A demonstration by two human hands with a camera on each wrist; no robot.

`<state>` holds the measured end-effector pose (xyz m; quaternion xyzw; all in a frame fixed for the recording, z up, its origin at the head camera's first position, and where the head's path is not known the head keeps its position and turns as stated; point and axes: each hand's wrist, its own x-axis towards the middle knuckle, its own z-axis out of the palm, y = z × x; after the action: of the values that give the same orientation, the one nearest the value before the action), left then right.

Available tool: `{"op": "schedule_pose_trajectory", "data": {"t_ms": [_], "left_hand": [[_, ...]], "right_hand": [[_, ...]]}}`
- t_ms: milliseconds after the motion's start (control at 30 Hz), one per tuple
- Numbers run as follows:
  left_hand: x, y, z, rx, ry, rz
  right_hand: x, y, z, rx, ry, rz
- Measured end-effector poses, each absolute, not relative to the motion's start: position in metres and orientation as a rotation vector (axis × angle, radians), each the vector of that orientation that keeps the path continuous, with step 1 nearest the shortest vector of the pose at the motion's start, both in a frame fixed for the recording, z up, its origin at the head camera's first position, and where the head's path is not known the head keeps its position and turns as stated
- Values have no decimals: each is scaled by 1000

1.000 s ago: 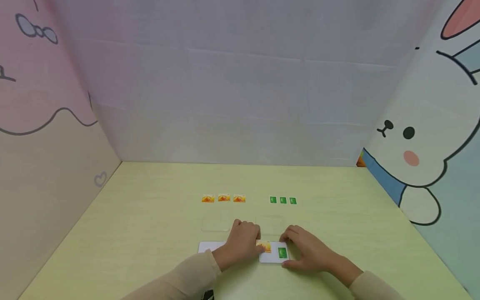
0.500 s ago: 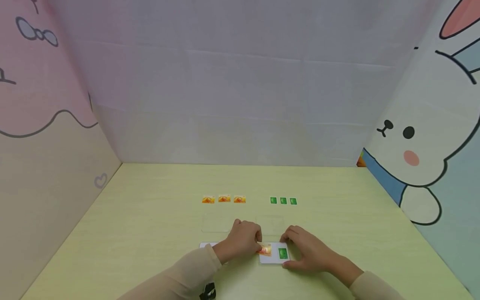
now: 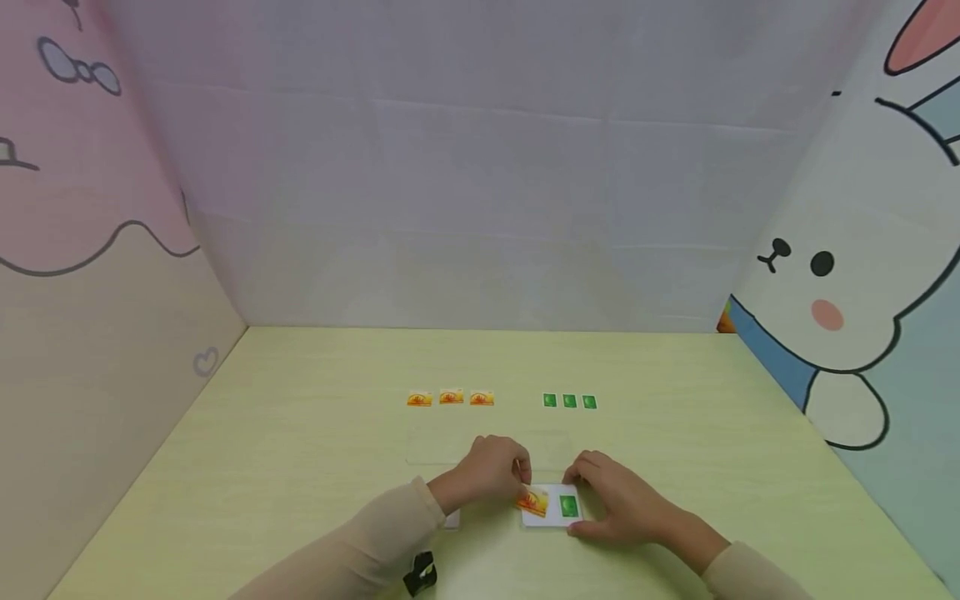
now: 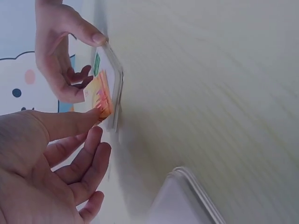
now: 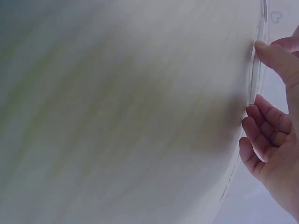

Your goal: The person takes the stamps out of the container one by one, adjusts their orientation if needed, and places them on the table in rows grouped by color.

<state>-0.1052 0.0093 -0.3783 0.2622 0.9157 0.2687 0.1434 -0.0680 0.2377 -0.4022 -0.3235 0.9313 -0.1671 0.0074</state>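
Between the thumb and fingertips of my left hand [image 3: 491, 468] is a small orange-and-yellow packet [image 4: 103, 98], tilted over the left part of a shallow white box [image 3: 556, 518]. A green packet [image 3: 568, 506] lies on the right side of that box. My right hand [image 3: 618, 504] grips the box at its right end, thumb at the near edge and fingers at the far edge. The right wrist view shows the thumb on the box's rim [image 5: 254, 77]. A second white box [image 4: 180, 200] sits to the left, mostly hidden by the left arm in the head view.
Toward the back lie a row of three orange packets [image 3: 451, 397] and a row of three green packets [image 3: 570, 401]. Faint clear lids [image 3: 431, 447] rest between these rows and the hands. A black object [image 3: 421, 573] shows beside the left sleeve. Printed fabric walls enclose the table.
My left hand has lifted slightly and shifted right, and the orange packet has turned to a slant. The right hand keeps its hold on the white box.
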Motion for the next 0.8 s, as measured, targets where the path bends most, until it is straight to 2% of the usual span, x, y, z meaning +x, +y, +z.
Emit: {"op": "schedule_pose_trajectory", "data": {"t_ms": [800], "left_hand": [[-116,9,-372,682,2417,843]], "right_hand": [[-67,239,-400,-978,2896,-525]]}}
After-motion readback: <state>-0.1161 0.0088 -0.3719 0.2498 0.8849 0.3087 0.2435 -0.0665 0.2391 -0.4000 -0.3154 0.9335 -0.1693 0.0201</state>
